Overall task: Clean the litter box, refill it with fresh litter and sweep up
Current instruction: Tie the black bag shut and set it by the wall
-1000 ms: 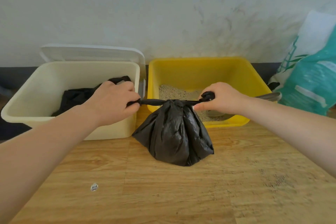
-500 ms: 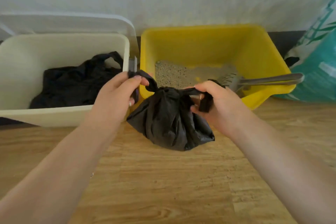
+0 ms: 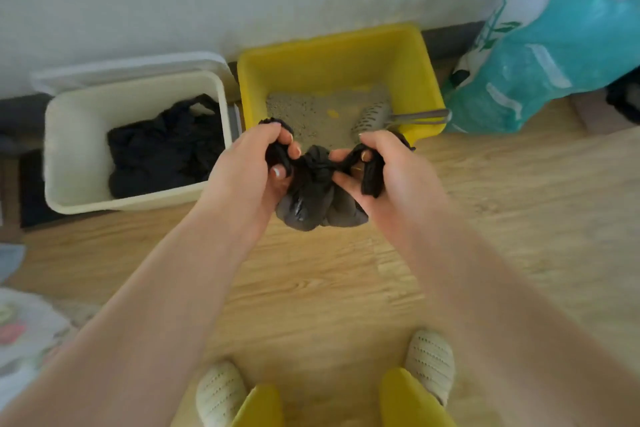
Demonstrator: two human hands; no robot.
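A small black waste bag (image 3: 313, 198) hangs over the wooden floor in front of the yellow litter box (image 3: 346, 59). My left hand (image 3: 249, 170) grips one twisted end of the bag's neck and my right hand (image 3: 384, 166) grips the other end, close together at the knot. The litter box holds a thin layer of grey litter (image 3: 311, 114) and a grey slotted scoop (image 3: 374, 116) whose handle lies over the right rim.
A cream bin (image 3: 69, 135) with its lid open stands left of the litter box, with a black bag (image 3: 162, 149) inside. A teal and white litter sack (image 3: 554, 52) leans at the right wall. My two feet in pale shoes (image 3: 429, 360) stand on the floor below.
The view has risen and tilted down, so my feet now show. The bag has lifted off the floor, and my hands have come closer together on its twisted ends.
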